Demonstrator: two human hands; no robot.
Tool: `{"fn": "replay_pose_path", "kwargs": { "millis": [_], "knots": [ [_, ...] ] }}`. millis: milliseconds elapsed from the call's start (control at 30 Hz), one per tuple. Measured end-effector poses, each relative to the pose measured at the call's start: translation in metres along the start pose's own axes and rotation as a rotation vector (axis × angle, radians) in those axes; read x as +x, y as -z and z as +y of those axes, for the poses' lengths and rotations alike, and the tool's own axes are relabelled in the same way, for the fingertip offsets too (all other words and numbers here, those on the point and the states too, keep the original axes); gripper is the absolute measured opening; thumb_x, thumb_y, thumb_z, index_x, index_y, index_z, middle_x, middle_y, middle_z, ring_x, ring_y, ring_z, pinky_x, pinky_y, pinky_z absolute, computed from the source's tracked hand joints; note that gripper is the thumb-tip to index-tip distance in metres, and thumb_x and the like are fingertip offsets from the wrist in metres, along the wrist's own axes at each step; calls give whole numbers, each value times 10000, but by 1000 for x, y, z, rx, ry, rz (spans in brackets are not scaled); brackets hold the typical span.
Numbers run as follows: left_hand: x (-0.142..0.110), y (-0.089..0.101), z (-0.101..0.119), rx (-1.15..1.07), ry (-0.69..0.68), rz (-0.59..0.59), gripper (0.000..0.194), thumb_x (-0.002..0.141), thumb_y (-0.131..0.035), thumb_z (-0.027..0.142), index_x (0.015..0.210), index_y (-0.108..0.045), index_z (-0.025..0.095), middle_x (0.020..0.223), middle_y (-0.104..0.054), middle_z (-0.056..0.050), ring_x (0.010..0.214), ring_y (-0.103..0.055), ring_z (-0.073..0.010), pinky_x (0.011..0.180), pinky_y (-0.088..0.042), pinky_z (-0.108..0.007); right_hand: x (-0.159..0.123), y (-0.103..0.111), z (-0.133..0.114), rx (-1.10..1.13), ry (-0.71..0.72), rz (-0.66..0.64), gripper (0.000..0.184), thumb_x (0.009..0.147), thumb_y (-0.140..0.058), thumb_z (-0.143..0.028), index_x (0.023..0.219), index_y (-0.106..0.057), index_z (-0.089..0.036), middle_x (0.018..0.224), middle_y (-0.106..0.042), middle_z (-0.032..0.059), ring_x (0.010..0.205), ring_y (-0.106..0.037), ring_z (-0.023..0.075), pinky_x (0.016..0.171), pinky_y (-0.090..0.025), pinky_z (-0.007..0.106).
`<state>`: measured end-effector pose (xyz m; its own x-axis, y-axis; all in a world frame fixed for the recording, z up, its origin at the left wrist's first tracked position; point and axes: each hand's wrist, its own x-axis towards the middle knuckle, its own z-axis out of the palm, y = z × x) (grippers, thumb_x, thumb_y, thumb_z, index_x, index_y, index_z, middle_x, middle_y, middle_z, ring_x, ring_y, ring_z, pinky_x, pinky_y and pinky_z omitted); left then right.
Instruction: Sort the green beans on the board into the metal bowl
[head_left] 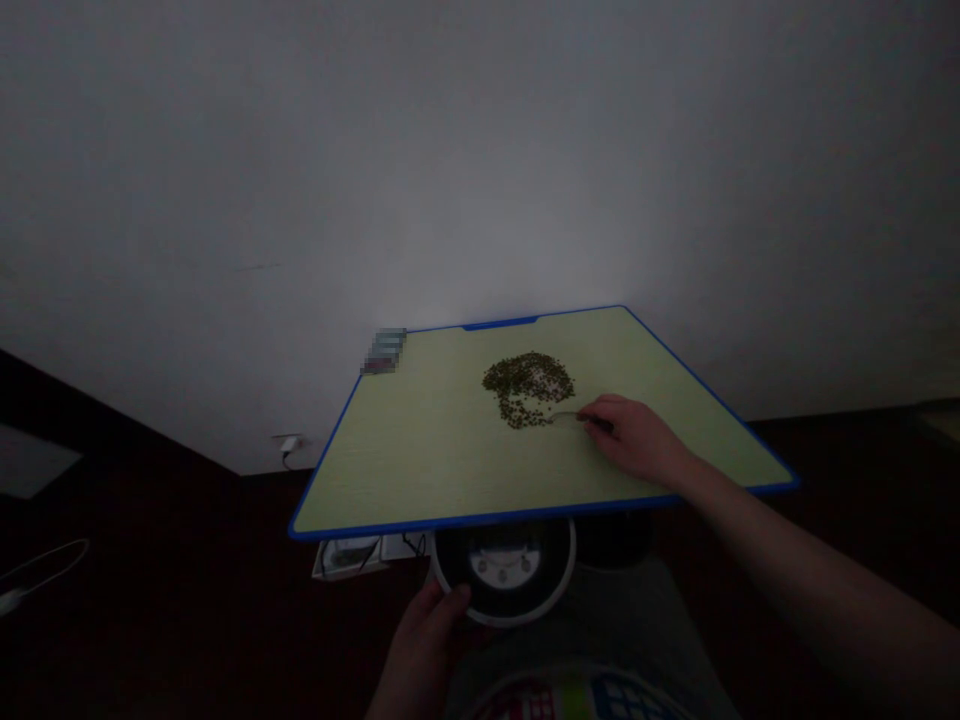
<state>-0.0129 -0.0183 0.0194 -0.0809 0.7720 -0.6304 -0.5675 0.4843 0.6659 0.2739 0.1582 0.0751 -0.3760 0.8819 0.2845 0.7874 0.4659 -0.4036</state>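
Observation:
My right hand (630,437) rests over a pale green tabletop with a blue edge (450,460), shut on a thin metal spoon (566,416). The spoon's tip reaches the lower right of a rough ring of small dark green beans (525,385) lying on the tabletop. Below the table's near edge, my left hand (420,650) has its fingers curled on the rim of a round black-and-white object (502,570). The lower part of that object is partly hidden by the table and my hand.
A blurred packet (384,352) sits at the table's far left corner. A white box (349,556) with dark cables lies beneath the near edge. A white plug (289,447) is on the wall, and a pale cable (45,575) lies on the dark floor.

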Motion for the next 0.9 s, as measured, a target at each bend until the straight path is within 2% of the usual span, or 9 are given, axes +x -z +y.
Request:
{"fn": "replay_pose_path", "kwargs": {
  "millis": [133,267,433,700,900],
  "knots": [
    [0,0,0,8,0,9,387,609,-826,263,966,-740,141,952,-815,-140,939,-746,-329,811,-570,-393,0,0,8,-19,-13,43,262,890,-480,-194,990,-718,-149,918,-694,105,831,-646,216,763,-483,324],
    [-2,-1,2,7,2,9,408,622,-820,260,1005,-738,145,958,-815,-137,946,-746,-335,813,-569,-402,0,-3,12,-19,7,23,261,885,-480,-186,989,-717,-150,926,-695,104,845,-646,216,777,-485,323],
    [-3,-2,4,-40,27,-67,274,659,-809,227,914,-750,146,886,-821,-122,961,-743,-329,841,-559,-399,0,-3,10,8,23,16,251,886,-485,-190,979,-716,-162,921,-699,93,861,-648,212,793,-483,318],
    [-6,-4,6,-10,10,-35,339,651,-806,239,969,-739,142,893,-819,-125,935,-746,-335,829,-563,-411,-8,0,8,19,-4,8,245,886,-486,-194,976,-712,-165,933,-697,92,860,-653,211,790,-490,320],
    [-4,-4,4,23,10,11,370,611,-823,282,946,-743,147,918,-814,-143,916,-747,-357,807,-571,-435,-4,1,7,-10,-27,14,243,886,-485,-187,968,-713,-166,932,-703,94,861,-649,217,783,-487,327]
  ]
}}
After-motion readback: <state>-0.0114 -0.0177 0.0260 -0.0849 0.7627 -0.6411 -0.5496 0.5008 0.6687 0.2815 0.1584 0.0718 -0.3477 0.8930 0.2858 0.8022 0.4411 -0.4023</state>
